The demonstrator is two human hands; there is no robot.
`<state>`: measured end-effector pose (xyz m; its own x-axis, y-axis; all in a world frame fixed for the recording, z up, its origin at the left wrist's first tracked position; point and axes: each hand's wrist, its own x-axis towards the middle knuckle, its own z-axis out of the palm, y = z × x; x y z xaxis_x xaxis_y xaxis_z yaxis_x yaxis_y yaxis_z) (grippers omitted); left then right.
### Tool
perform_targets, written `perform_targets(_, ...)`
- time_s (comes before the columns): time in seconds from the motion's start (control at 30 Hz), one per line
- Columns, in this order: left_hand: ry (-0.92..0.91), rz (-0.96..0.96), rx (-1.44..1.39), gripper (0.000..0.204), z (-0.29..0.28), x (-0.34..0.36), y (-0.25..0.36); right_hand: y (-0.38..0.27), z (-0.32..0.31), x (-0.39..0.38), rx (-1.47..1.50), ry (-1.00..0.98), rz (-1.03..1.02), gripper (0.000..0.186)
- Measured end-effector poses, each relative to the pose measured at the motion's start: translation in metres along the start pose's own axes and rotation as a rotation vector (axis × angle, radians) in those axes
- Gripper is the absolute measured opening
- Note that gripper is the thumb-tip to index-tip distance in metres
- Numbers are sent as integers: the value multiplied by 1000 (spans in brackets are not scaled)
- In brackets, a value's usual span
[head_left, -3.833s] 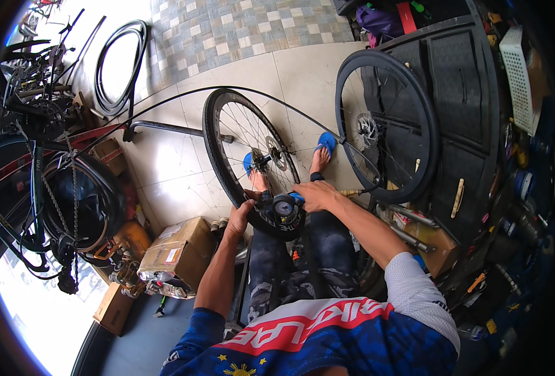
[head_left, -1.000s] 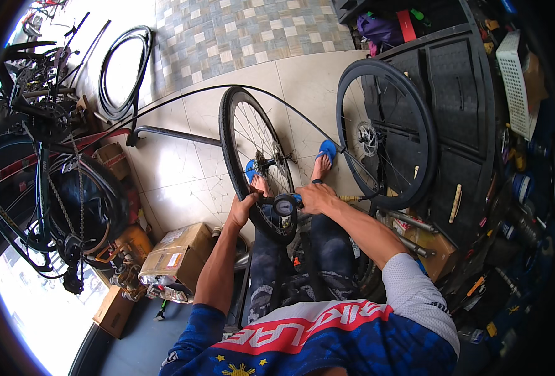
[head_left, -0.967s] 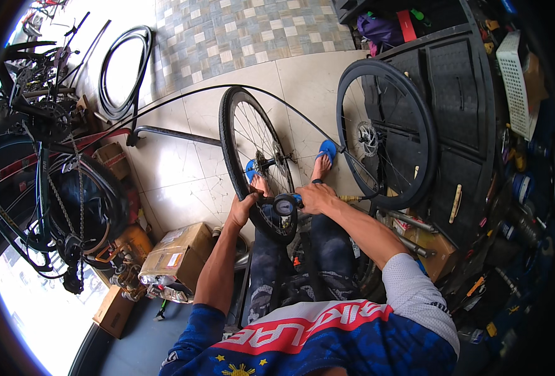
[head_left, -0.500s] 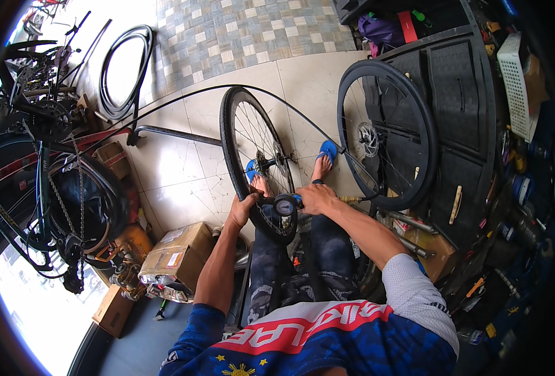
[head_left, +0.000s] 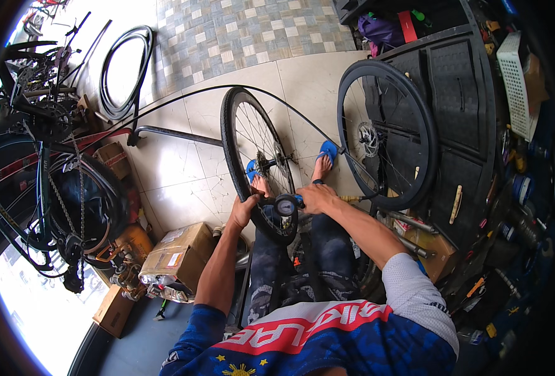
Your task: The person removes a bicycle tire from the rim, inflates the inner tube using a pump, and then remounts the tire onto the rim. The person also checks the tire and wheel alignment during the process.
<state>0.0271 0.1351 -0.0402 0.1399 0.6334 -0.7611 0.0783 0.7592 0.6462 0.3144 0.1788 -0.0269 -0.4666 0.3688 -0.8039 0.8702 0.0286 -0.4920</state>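
Note:
A bicycle wheel [head_left: 228, 145] with a black tyre and a rear cassette stands upright between my legs. My left hand [head_left: 244, 210] is closed round its near left part, the thumb over the tyre by a short dark nozzle. My right hand [head_left: 315, 199] grips a tyre inflator, whose round dial gauge [head_left: 285, 205] lies over the wheel's near part. From that hand a brass-coloured fitting [head_left: 351, 198] leads to a black air hose [head_left: 296, 113], which arcs across beyond the wheel. Exactly how the nozzle meets the valve is hidden by my fingers.
A second wheel [head_left: 428, 135] with a disc rotor leans on a black panel [head_left: 459, 119] at right. On the left are a dark bicycle frame [head_left: 44, 182], a cardboard box [head_left: 176, 257] and a coiled hose [head_left: 105, 78]. My feet in blue flip-flops [head_left: 329, 149] flank the wheel.
Hardly anything differs. The gauge and my hands have shifted very slightly; both hands keep their hold.

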Motion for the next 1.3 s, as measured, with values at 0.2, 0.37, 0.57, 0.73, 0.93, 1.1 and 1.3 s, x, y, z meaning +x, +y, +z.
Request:
perform_targets(0.2,1,-8,0,33,2,-1,-2,-3,-6,-6,-7,-9,17,45)
perform_targets(0.37,-11,12,-17,32,1,0,-6,-5,-6,-5,-21,-21,22,45)
perform_targets(0.57,-7,24,-30,32,1,0,-8,-3,-3,-5,-13,-1,22,45)
perform_targets(0.73,-18,28,-10,32,0,-1,-6,-4,-2,-6,-12,18,11,47)
perform_targets(0.93,-25,21,2,34,1,-1,-2,-1,-1,-5,10,-5,16,49)
perform_targets(1.1,-16,20,37,35,2,-1,2,1,2,-4,31,55,-47,44)
perform_targets(1.3,-13,19,49,34,2,-1,3,1,2,-2,-9,6,4,48)
